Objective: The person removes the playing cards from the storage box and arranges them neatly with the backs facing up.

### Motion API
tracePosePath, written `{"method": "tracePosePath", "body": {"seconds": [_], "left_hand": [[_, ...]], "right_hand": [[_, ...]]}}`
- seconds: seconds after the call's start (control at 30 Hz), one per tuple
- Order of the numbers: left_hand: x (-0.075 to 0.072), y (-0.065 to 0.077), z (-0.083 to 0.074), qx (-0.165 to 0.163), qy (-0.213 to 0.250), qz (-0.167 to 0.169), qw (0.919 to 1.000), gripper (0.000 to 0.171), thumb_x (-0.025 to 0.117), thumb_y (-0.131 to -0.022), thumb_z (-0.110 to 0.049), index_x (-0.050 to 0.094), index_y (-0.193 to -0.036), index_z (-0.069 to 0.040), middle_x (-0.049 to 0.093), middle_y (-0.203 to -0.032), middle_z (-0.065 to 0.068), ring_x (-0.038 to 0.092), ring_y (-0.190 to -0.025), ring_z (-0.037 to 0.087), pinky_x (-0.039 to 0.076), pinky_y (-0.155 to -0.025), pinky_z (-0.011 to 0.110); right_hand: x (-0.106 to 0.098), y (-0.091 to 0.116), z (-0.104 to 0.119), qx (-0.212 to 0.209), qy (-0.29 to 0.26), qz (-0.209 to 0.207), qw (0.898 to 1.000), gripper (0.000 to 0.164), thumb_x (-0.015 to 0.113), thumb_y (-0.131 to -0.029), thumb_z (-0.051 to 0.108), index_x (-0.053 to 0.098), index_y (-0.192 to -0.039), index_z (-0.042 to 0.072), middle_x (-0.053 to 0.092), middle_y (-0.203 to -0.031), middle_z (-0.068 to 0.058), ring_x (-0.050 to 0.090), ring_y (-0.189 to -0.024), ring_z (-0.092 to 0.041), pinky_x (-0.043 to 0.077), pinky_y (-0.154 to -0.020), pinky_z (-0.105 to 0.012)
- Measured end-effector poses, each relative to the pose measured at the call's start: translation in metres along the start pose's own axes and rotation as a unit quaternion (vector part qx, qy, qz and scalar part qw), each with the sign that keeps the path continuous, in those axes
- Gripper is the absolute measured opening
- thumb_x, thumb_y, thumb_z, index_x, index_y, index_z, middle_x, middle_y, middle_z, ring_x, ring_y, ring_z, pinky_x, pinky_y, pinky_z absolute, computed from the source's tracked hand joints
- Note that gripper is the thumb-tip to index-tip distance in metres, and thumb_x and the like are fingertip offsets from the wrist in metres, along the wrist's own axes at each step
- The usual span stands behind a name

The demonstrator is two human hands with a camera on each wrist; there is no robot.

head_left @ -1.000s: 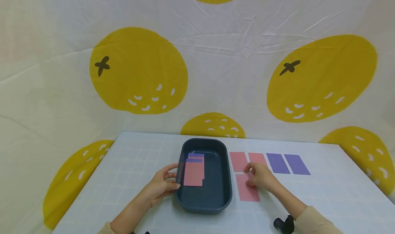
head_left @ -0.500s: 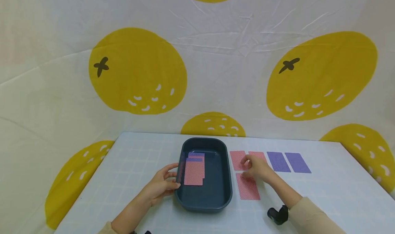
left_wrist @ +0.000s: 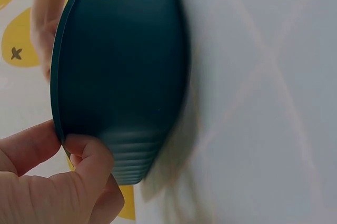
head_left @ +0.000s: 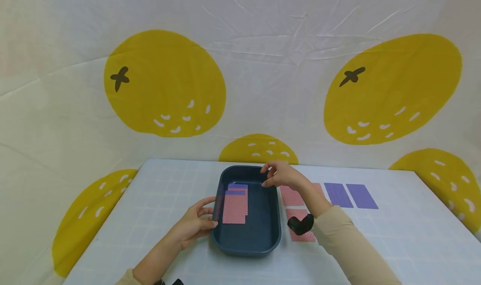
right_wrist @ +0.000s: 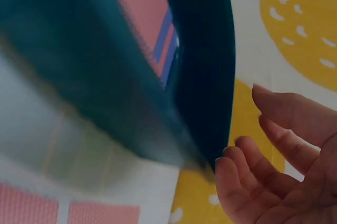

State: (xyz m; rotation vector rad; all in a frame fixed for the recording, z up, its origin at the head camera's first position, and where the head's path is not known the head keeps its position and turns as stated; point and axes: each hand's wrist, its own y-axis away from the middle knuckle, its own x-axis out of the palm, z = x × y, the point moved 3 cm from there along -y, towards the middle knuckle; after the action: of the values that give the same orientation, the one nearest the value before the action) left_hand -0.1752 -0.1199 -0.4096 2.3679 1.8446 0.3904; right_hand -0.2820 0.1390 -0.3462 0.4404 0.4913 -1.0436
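Observation:
A dark blue rectangular tray (head_left: 261, 235) stands on the table, with several red- and purple-backed playing cards (head_left: 234, 212) overlapping inside it. My left hand (head_left: 193, 223) pinches the tray's left rim between thumb and fingers; the left wrist view shows this grip (left_wrist: 73, 171) close up. Over the tray's far right corner hovers my right hand (head_left: 282, 175), its fingers loosely bent. In the right wrist view nothing lies between thumb and fingers of that hand (right_wrist: 287, 166); whether a fingertip touches the rim I cannot tell.
Right of the tray lie red cards (head_left: 291, 196), one nearer card (head_left: 294, 214) partly hidden by the right wrist camera (head_left: 300, 224). Two purple cards (head_left: 338, 195) lie further right. A cloth with yellow fruit shapes (head_left: 165, 84) hangs behind the table (head_left: 150, 180).
My right hand has moved from above the red cards leftward and away from me, to the tray's far right corner. My left hand keeps its hold on the tray rim.

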Motion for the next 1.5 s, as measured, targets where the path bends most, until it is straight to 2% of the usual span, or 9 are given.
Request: {"method": "tracePosePath", "body": {"seconds": [0.17,0.33,0.43,0.53,0.73,0.83,1.03,1.33,1.5], "left_hand": [[0.002,0.001,-0.002,-0.002,-0.004,-0.005,1.0,0.07,0.059,-0.08,0.013,0.029,-0.142,-0.002,0.044,-0.106,0.013,0.046,-0.08,0.016,0.045,-0.064,0.028],[0.002,0.0,-0.003,-0.001,-0.01,-0.008,0.9999,0.07,0.059,-0.08,0.012,0.03,-0.142,-0.002,0.044,-0.107,0.014,0.046,-0.08,0.016,0.045,-0.064,0.028],[0.002,0.0,-0.002,-0.001,-0.011,-0.007,0.9999,0.07,0.059,-0.08,0.012,0.03,-0.142,-0.002,0.044,-0.107,0.015,0.048,-0.081,0.017,0.045,-0.065,0.029],[0.001,0.0,-0.002,-0.001,-0.01,-0.005,0.9999,0.069,0.059,-0.08,0.012,0.03,-0.142,-0.002,0.044,-0.107,0.015,0.049,-0.082,0.017,0.046,-0.065,0.029],[0.001,0.001,-0.002,-0.002,-0.009,-0.002,1.0,0.07,0.058,-0.081,0.013,0.029,-0.142,-0.002,0.044,-0.108,0.015,0.047,-0.082,0.017,0.046,-0.066,0.029],[0.001,0.001,-0.002,-0.003,-0.008,0.003,1.0,0.07,0.059,-0.081,0.013,0.028,-0.142,-0.002,0.044,-0.107,0.015,0.047,-0.081,0.017,0.046,-0.066,0.029],[0.0,0.0,-0.003,0.0,-0.015,-0.002,0.9999,0.07,0.06,-0.08,0.011,0.03,-0.142,-0.003,0.044,-0.108,0.015,0.048,-0.082,0.017,0.046,-0.066,0.029],[0.0,-0.003,-0.002,-0.006,-0.024,-0.006,0.9997,0.069,0.06,-0.081,0.01,0.031,-0.141,-0.004,0.044,-0.108,0.015,0.047,-0.083,0.018,0.046,-0.066,0.029],[0.001,-0.002,-0.001,-0.005,-0.021,-0.008,0.9997,0.069,0.059,-0.081,0.011,0.031,-0.141,-0.003,0.044,-0.106,0.014,0.047,-0.082,0.018,0.046,-0.065,0.029]], "right_hand": [[0.021,-0.014,0.008,0.005,-0.012,0.031,0.999,0.04,0.072,-0.077,0.002,0.056,-0.113,-0.006,0.05,-0.08,-0.01,0.051,-0.069,-0.018,0.049,-0.067,-0.032],[0.037,-0.024,0.016,0.0,-0.005,0.047,0.999,0.04,0.072,-0.074,-0.003,0.058,-0.111,-0.005,0.052,-0.079,-0.01,0.048,-0.062,-0.016,0.047,-0.059,-0.028],[0.045,-0.029,0.02,-0.002,-0.002,0.062,0.998,0.04,0.073,-0.072,-0.006,0.058,-0.11,-0.005,0.054,-0.077,-0.01,0.049,-0.061,-0.015,0.047,-0.058,-0.028],[0.057,-0.033,0.02,0.005,0.026,0.07,0.997,0.039,0.074,-0.071,-0.006,0.061,-0.108,-0.002,0.057,-0.077,-0.009,0.052,-0.064,-0.015,0.048,-0.06,-0.029],[0.084,-0.042,0.011,0.029,0.132,0.052,0.989,0.038,0.081,-0.065,0.0,0.063,-0.096,0.007,0.056,-0.086,-0.006,0.051,-0.073,-0.018,0.046,-0.063,-0.03],[0.093,-0.044,0.006,0.046,0.152,0.048,0.986,0.041,0.085,-0.06,0.003,0.06,-0.092,0.008,0.054,-0.089,-0.006,0.05,-0.075,-0.019,0.046,-0.062,-0.032],[0.099,-0.049,0.005,0.047,0.217,0.028,0.975,0.041,0.088,-0.058,0.009,0.058,-0.085,0.009,0.053,-0.083,-0.004,0.048,-0.074,-0.019,0.044,-0.062,-0.031],[0.097,-0.05,0.004,0.052,0.244,0.018,0.968,0.042,0.09,-0.057,0.018,0.062,-0.086,0.006,0.056,-0.082,-0.005,0.049,-0.073,-0.018,0.046,-0.066,-0.033],[0.096,-0.05,0.002,0.055,0.236,0.016,0.97,0.043,0.09,-0.057,0.018,0.06,-0.085,0.006,0.055,-0.08,-0.005,0.048,-0.071,-0.019,0.046,-0.064,-0.033]]}}
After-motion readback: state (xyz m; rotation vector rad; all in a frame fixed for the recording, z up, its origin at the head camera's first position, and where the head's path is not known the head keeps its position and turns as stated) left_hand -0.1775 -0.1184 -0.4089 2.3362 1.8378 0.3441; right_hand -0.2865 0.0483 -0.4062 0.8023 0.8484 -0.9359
